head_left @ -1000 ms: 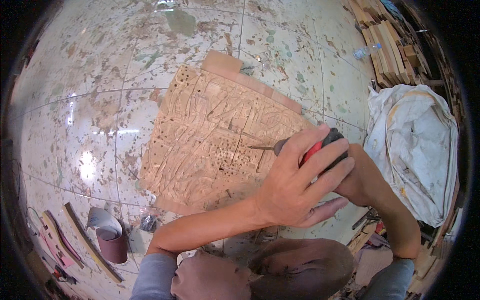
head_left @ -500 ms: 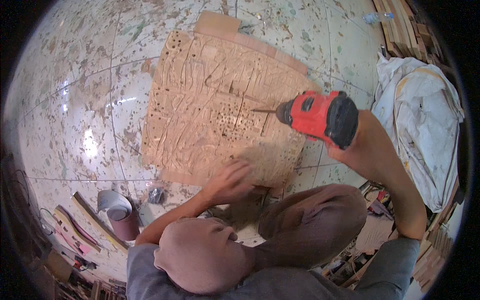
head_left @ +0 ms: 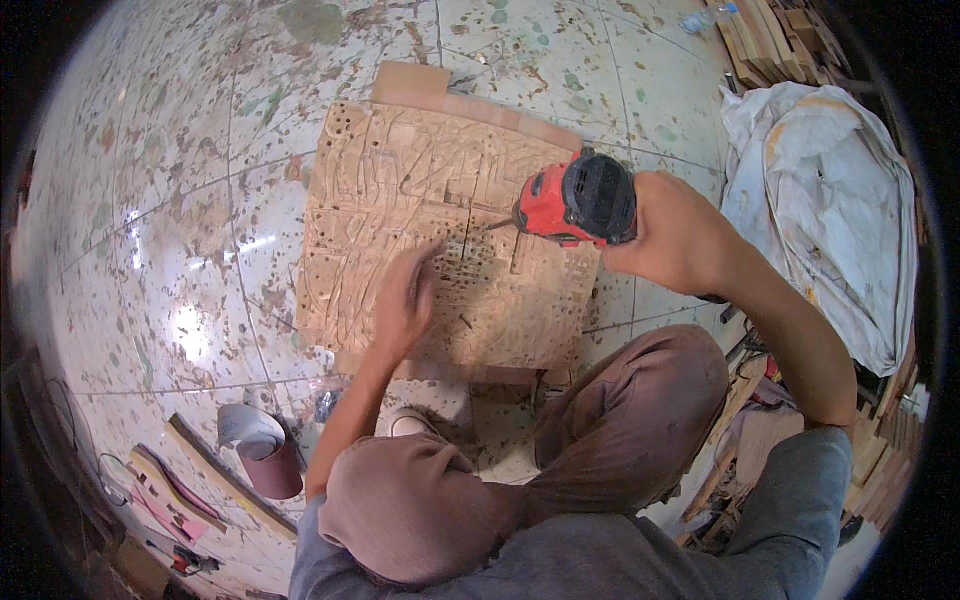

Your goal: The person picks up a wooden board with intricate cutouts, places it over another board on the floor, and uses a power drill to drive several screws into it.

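A red and black cordless drill (head_left: 548, 208) is gripped in my right hand (head_left: 680, 235). Its long thin bit (head_left: 500, 225) points left over the middle of a worn wooden board (head_left: 345, 240), which is scored with grooves and dotted with holes. Whether the bit touches the wood, I cannot tell. My left hand (head_left: 408, 295) is over the board, left of the cluster of holes, with its fingers toward them. Motion blurs those fingers, and anything between them is hidden.
A pale wooden strip (head_left: 510, 118) lies along the board's far edge. On the left are a sandpaper roll (head_left: 270, 465) and a wooden strip (head_left: 225, 472). At right lie a white sack (head_left: 825, 220), stacked planks (head_left: 765, 45) and a plastic bottle (head_left: 708, 17).
My right hand has carried the drill left and slightly up the picture. My left hand has moved from the board's near edge to beside the holes. The whole view has shifted a little.
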### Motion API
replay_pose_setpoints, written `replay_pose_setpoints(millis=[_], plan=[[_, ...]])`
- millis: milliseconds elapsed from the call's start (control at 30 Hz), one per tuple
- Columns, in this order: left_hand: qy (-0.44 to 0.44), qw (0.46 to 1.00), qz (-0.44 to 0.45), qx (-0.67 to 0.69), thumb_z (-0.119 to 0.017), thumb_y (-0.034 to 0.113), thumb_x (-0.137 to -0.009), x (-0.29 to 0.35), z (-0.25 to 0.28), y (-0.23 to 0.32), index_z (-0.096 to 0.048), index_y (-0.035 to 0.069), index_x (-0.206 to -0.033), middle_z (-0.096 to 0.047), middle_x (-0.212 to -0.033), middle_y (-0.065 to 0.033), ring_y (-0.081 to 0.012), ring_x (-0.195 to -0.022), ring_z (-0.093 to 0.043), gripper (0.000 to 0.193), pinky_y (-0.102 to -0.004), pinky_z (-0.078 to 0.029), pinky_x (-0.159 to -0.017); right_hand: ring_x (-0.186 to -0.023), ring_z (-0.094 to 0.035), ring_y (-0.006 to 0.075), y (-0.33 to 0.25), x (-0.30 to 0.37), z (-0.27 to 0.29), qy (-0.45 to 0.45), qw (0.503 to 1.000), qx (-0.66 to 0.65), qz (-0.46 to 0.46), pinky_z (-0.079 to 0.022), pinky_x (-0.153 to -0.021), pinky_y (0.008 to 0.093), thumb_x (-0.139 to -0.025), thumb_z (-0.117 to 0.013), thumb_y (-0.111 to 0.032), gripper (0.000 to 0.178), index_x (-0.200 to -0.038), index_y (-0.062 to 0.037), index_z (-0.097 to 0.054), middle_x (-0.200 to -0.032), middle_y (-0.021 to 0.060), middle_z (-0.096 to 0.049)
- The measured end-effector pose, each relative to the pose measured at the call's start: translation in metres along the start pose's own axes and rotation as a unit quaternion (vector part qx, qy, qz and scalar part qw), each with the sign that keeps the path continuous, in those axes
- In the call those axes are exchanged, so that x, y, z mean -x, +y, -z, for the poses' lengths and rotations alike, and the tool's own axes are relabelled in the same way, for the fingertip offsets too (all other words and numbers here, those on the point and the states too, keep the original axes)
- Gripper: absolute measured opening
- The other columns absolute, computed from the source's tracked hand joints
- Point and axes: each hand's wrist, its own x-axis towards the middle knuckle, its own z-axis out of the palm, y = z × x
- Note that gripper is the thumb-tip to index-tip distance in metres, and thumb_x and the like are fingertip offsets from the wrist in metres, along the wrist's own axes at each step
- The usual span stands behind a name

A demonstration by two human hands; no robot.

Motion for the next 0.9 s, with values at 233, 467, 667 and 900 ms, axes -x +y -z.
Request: replay_pose_setpoints(millis=[233,467,667,900], plan=[[-0.156,0.986,-0.064,0.013,-0.062,-0.006,-0.085,-0.080,-0.035,-0.016,-0.072,0.004,-0.113,-0.071,-0.105,-0.0187,-0.0380,-0.100,-0.067,0.032,-0.0419,-0.053,-0.088,-0.077,-0.068,0.0427,0.004,0.000,-0.005,0.022,0.999,0.011,-0.028,-0.053,-0.073,0.0466,-0.069,-0.073,-0.018,0.030,-0.089,0.0036,-0.067,-0.076,0.0259,-0.066],[-0.179,0.982,-0.038,0.046,-0.065,-0.006,-0.084,-0.094,-0.047,-0.028,-0.074,0.001,-0.100,-0.073,-0.093,-0.0176,-0.0308,-0.088,-0.071,0.020,-0.0366,-0.054,-0.079,-0.073,-0.062,0.0301,0.000,0.001,0.005,0.030,0.999,-0.002,0.020,-0.051,-0.074,0.0412,-0.072,-0.075,-0.019,0.034,-0.096,0.0045,-0.066,-0.077,0.0209,-0.065],[-0.085,0.995,0.008,0.057,-0.066,-0.008,-0.083,-0.101,-0.015,-0.016,-0.073,0.000,-0.093,-0.075,-0.090,-0.0135,-0.0264,-0.086,-0.072,0.014,-0.0352,-0.055,-0.080,-0.087,-0.069,0.0431,-0.014,0.008,0.024,0.106,0.992,0.033,0.052,-0.054,-0.078,0.0458,-0.071,-0.076,-0.030,0.047,-0.093,0.0103,-0.066,-0.091,0.0323,-0.068],[-0.107,0.994,0.028,0.028,-0.064,-0.009,-0.083,-0.085,-0.011,-0.013,-0.074,-0.001,-0.092,-0.076,-0.094,-0.0138,-0.0258,-0.090,-0.073,0.015,-0.0355,-0.055,-0.084,-0.067,-0.062,0.0405,-0.020,-0.006,0.011,0.097,0.991,0.041,0.079,-0.050,-0.068,0.0442,-0.069,-0.073,-0.021,0.038,-0.084,0.0105,-0.061,-0.070,0.0284,-0.059]])
